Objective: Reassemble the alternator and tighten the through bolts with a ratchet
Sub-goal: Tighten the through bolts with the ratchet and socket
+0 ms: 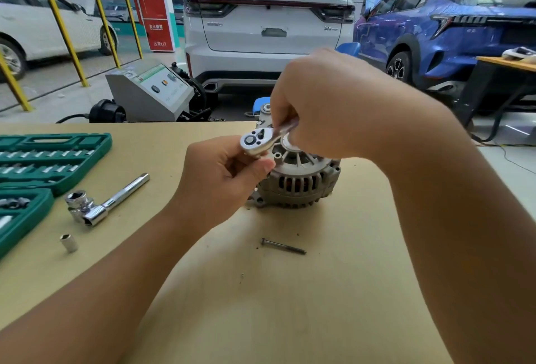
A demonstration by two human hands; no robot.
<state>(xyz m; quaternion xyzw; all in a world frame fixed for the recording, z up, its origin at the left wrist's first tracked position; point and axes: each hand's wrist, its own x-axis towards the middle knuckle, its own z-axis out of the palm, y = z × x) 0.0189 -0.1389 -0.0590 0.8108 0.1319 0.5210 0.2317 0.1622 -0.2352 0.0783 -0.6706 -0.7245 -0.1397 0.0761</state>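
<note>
- Two hands on one tool here: the right hand (324, 111) is wrapped around the handle of the ratchet (261, 139), and the left hand (223, 173) pinches right under the ratchet head, most likely steadying the socket so it stays square on a bolt.
- The alternator (298, 178) sits on the tan table (290, 305), roughly centre and toward the far edge, end face up. That makes sense, since the through bolts go in from the top that way.
- Can't actually see the bolt head being worked, the left fingers cover it.
- One loose through bolt (283, 246) lies on the table just in front of the alternator, well apart from both hands, so I'd guess the job isn't finished: at least one more to thread in and snug down.
- Off to the left there's an open green socket case (43, 160), a sliding T-bar handle (107, 201) with a socket on it, and a loose small socket (69, 242) nearer the camera.
</note>
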